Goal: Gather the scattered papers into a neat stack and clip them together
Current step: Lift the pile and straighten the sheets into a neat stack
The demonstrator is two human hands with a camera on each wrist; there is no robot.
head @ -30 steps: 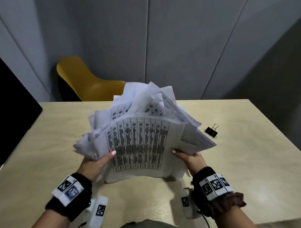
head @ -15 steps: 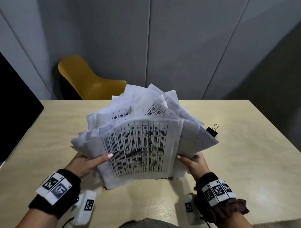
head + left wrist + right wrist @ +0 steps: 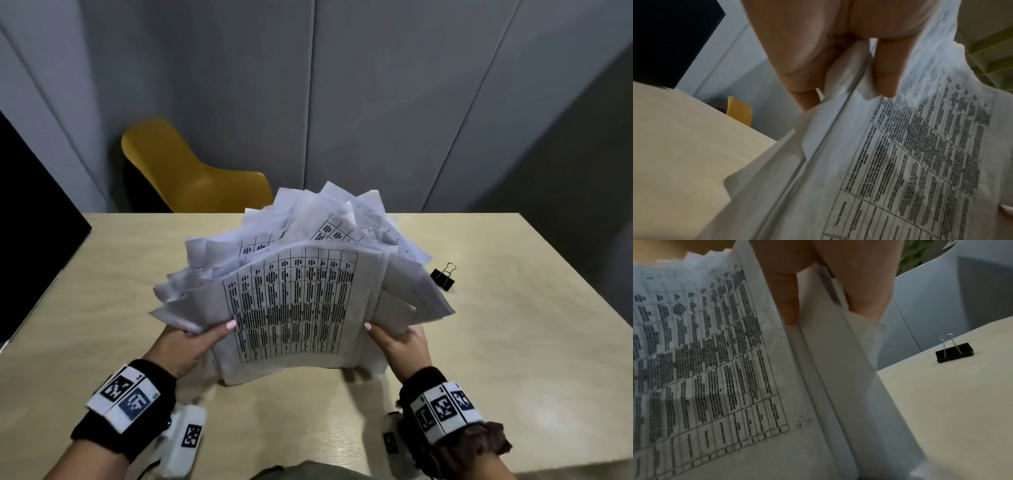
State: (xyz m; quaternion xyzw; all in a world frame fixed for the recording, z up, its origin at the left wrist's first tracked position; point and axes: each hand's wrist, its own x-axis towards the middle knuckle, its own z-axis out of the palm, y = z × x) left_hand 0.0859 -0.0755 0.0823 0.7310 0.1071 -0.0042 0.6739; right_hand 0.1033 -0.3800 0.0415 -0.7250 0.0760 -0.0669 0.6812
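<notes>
A thick, ragged bundle of white printed papers [image 3: 298,301] stands on its lower edge on the table, sheets fanning out unevenly at the top and sides. My left hand [image 3: 191,342] grips its left side, thumb on the front sheet, fingers behind. My right hand [image 3: 400,339] grips the right side the same way. The left wrist view shows the papers [image 3: 890,170] pinched between thumb and fingers [image 3: 885,78]. In the right wrist view the papers [image 3: 715,369] are held likewise. A black binder clip [image 3: 443,277] lies on the table just right of the bundle, also in the right wrist view [image 3: 953,352].
The light wooden table [image 3: 513,342] spreads to both sides of the bundle. A yellow chair [image 3: 185,174] stands behind the far edge, against grey wall panels. A black panel [image 3: 30,219] borders the table on the left.
Both hands have shifted the bundle slightly, tilting and resettling it on its lower edge. The binder clip has not moved; the papers' right edge briefly overlapped it half a second ago.
</notes>
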